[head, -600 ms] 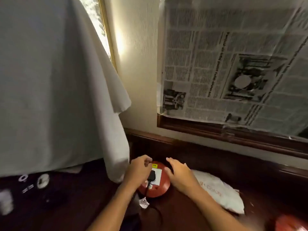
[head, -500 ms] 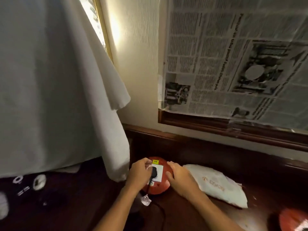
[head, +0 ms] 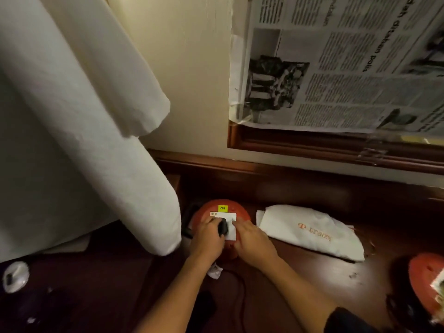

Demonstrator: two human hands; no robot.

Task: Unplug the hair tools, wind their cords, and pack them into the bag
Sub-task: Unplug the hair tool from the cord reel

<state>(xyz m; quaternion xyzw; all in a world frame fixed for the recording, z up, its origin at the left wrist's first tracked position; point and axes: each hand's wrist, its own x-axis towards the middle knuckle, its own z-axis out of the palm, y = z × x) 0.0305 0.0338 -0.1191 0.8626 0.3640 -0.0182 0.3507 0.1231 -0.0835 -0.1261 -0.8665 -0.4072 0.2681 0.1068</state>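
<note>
gripping the plug on the reel, left hand now closed round it; right hand pressed flat, closer in than before.

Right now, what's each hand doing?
Left hand: closed on the black plug.
Right hand: open, flat on the red reel.
</note>
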